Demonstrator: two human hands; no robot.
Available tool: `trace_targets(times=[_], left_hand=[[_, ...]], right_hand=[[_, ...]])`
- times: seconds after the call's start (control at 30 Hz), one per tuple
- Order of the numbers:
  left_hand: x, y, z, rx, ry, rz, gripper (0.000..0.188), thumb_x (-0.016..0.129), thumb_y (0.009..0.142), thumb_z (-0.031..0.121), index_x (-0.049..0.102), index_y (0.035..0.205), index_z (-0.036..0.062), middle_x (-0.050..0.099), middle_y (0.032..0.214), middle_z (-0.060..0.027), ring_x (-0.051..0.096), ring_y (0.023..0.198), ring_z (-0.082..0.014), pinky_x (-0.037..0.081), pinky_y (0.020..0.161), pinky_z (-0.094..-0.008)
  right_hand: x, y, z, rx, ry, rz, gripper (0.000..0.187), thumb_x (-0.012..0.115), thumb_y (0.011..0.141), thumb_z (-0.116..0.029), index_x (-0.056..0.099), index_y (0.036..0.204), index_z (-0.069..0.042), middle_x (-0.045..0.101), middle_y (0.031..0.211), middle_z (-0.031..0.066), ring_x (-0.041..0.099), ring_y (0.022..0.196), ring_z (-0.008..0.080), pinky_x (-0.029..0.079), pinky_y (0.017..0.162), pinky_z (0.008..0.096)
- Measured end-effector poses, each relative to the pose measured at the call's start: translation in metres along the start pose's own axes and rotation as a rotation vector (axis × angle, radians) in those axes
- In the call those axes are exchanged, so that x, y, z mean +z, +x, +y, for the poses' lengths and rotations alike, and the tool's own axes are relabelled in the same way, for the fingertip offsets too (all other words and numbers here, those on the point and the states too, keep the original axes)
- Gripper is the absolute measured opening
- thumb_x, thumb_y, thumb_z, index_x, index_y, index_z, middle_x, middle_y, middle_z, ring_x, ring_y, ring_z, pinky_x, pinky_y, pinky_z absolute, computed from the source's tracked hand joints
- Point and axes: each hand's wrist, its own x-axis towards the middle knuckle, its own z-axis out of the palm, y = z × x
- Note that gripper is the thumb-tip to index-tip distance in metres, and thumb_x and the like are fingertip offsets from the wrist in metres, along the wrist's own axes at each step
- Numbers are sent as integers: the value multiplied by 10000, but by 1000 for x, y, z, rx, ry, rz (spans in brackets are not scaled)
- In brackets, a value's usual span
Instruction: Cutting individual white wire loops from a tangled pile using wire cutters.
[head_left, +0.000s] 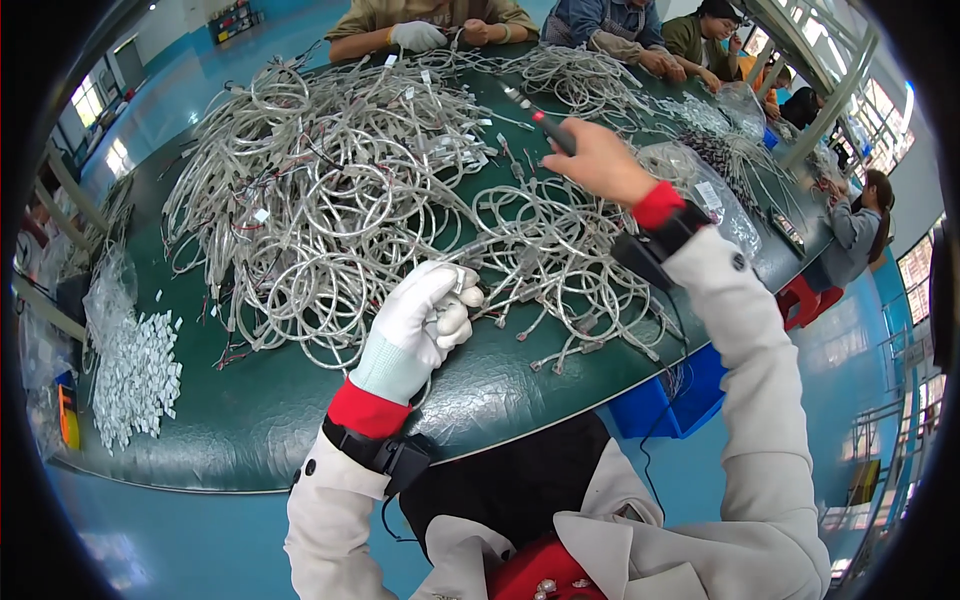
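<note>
In a white glove, my left hand (425, 315) is closed near the table's front, its fingers curled around the end of a grey cable (463, 284); the exact part pinched is mostly hidden. My right hand (598, 160) is bare and raised over the cables further back on the right. It grips a slim hand tool with a black and red handle (553, 132), which points to the far left; its tip is hard to make out. Between and beyond my hands lies a loose group of coiled grey cables (560, 250) with small connectors at their ends.
A large tangled heap of grey cables (320, 180) covers the left and middle of the green table (250, 430). Small white pieces (135, 385) are piled at the left edge. A blue bin (670, 400) sits below the front edge. Several people work across and along the table.
</note>
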Motion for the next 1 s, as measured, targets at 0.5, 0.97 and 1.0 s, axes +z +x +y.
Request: trace_targets(times=[0.5, 0.97, 1.0], left_hand=[[5, -2, 9, -93, 11, 49, 120, 496, 920, 96, 532, 971, -6, 625, 923, -127, 312, 457, -29, 295, 429, -192], [-17, 0, 10, -96, -126, -46, 266, 496, 951, 155, 537, 1133, -34, 593, 840, -57, 356, 503, -31, 325, 477, -186], [-17, 1, 9, -104, -141, -53, 270, 498, 961, 181, 544, 1120, -31, 592, 843, -54, 359, 509, -30, 326, 481, -184]], right_hand=[[87, 54, 47, 204, -64, 166, 469, 703, 688, -186, 543, 1077, 21, 650, 858, 236, 640, 824, 402, 504, 760, 443], [-24, -40, -46, -984, -612, 426, 413, 639, 689, -68, 554, 1093, -72, 551, 973, 121, 567, 847, 284, 468, 702, 372], [-21, -48, -45, -987, -611, 421, 413, 639, 689, -68, 554, 1093, -72, 551, 973, 121, 567, 847, 284, 468, 702, 372]])
